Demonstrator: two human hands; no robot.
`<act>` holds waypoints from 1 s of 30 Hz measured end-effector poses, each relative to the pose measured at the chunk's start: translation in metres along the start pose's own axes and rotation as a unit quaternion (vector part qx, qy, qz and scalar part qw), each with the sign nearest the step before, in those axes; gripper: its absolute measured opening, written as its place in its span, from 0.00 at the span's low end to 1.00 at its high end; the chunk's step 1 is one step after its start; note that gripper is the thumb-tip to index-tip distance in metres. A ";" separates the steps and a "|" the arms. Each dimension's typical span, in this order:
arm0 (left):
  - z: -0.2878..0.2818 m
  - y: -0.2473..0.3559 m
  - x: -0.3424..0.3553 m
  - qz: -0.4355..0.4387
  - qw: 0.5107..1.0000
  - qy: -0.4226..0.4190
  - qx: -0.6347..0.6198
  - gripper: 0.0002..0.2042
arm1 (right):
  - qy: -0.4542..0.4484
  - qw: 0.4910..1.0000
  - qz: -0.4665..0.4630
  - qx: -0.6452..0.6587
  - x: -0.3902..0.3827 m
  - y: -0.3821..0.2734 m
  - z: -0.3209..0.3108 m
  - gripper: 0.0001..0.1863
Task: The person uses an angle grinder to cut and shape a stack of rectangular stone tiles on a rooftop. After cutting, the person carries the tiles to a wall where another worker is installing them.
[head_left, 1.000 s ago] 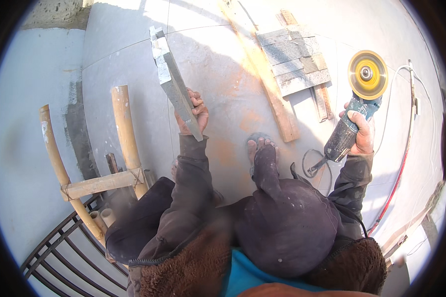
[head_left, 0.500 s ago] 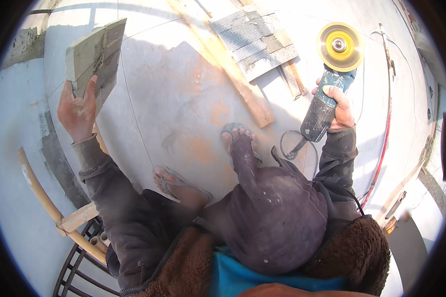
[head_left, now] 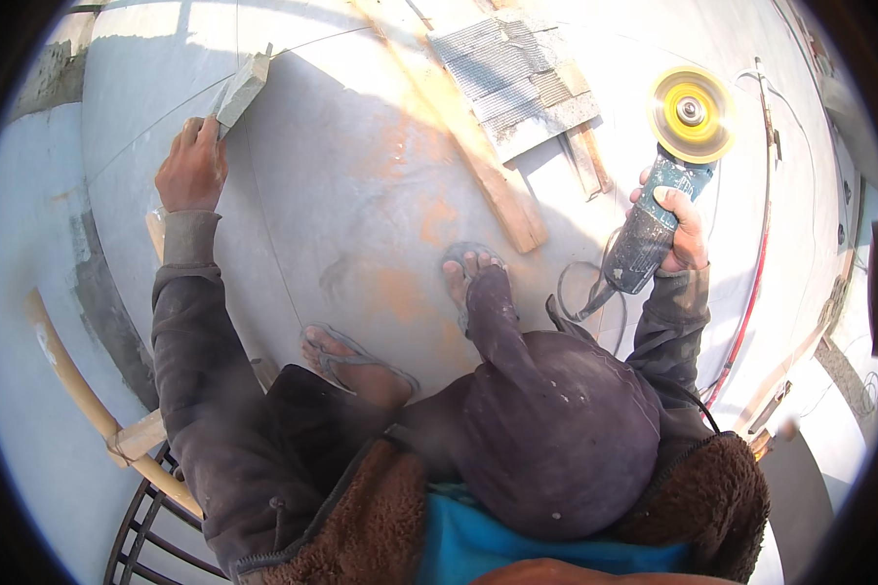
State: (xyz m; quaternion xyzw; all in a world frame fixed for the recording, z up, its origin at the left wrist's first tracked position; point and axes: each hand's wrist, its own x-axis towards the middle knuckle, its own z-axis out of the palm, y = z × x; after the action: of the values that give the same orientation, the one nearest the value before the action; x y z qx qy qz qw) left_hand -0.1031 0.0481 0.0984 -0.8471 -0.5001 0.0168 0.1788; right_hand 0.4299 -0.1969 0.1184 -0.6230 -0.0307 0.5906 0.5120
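Note:
My left hand (head_left: 191, 174) is stretched forward at the far left, fingers closed around the near end of a grey tile piece (head_left: 243, 90). The piece is turned almost edge-on, so most of its broad face is hidden. On the right, my right hand (head_left: 686, 232) grips the body of a dark teal and black angle grinder (head_left: 644, 231). Its yellow-rimmed disc (head_left: 692, 114) faces up at the far end; whether it spins cannot be told. The grinder is held above the floor, apart from the tile.
A ridged grey tile (head_left: 517, 83) rests on wooden planks (head_left: 488, 180) ahead. The grinder's cable (head_left: 580, 304) loops beside my foot (head_left: 473, 273). A red pole (head_left: 754, 283) lies along the right. Bamboo poles (head_left: 73, 375) and a black metal grille (head_left: 137, 531) stand at left.
My left hand has rotated the tile piece from showing its broad face to nearly edge-on. My right hand and the grinder have shifted slightly right and nearer.

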 end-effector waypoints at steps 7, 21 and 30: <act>0.003 0.009 -0.008 0.023 1.000 -0.011 0.003 0.17 | 0.004 1.000 0.003 -0.002 -0.001 0.001 0.003 0.22; 0.019 0.059 -0.032 0.084 0.992 -0.095 0.000 0.15 | -0.066 0.997 -0.034 0.009 0.004 0.003 0.008 0.25; 0.016 0.086 -0.026 -0.061 0.958 -0.244 -0.138 0.30 | -0.068 0.997 -0.036 -0.007 0.005 0.008 -0.001 0.25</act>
State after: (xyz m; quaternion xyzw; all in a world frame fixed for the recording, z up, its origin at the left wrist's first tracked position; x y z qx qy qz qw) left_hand -0.0470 -0.0064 0.0520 -0.8016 -0.5766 0.1429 -0.0670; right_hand 0.4276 -0.1980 0.1099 -0.5832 -0.0918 0.6124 0.5257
